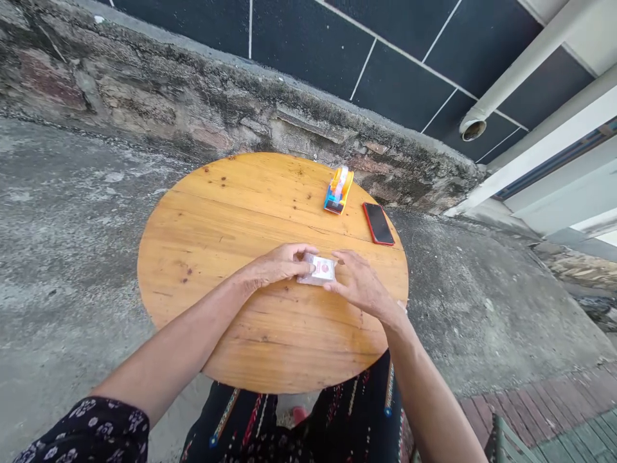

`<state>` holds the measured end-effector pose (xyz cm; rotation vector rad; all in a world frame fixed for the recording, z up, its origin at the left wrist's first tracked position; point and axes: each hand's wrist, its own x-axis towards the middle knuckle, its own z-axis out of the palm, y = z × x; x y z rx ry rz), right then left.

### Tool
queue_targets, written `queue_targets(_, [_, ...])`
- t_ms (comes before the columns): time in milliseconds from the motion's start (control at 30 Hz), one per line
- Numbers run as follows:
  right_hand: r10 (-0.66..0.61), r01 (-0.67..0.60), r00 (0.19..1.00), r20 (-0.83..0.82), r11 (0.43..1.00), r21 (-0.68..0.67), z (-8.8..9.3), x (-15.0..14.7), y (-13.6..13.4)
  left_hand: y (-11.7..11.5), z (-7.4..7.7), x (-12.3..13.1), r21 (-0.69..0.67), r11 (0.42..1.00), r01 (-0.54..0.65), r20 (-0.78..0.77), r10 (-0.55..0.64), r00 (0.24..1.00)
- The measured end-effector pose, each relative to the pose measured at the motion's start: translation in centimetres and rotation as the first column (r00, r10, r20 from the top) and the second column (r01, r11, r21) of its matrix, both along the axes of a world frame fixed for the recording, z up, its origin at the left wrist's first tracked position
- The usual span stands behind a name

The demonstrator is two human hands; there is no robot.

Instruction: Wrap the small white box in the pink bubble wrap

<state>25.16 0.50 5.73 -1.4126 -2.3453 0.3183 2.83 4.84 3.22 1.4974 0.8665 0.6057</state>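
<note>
A small clear plastic box [321, 269] with a white label and red print lies over the near middle of the round wooden table. My left hand [282, 265] grips its left end, thumb pressed on top and fingers behind. At the box's right end is my right hand [359, 280], its thumb at the near corner and fingertips at the far corner. What is inside the box is too small to make out.
On the wooden table [231, 225], a yellow and blue tape dispenser [339, 191] stands at the back. A phone with a red case [378, 224] lies near the right edge. Behind the table runs a low stone wall [193, 109]; a white pipe [520, 64] juts out above it.
</note>
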Motion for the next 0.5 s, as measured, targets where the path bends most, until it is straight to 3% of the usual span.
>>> queue_targets(167, [0.005,-0.005,1.000,-0.007,1.000,0.007,0.80,0.24,-0.46,0.14,0.52,-0.37,0.106,0.992,-0.067,-0.077,0.076,0.994])
queue_targets(333, [0.006,0.006,0.995,0.098,0.992,-0.126,0.57,0.15,-0.12,-0.15,0.92,-0.08,0.138,0.990,-0.007,-0.106,0.022,0.994])
queue_targets(500, [0.027,-0.026,1.000,0.010,0.995,-0.092,-0.07,-0.18,0.30,-0.02,0.63,0.02,0.113,0.993,0.017,-0.069,-0.010,0.998])
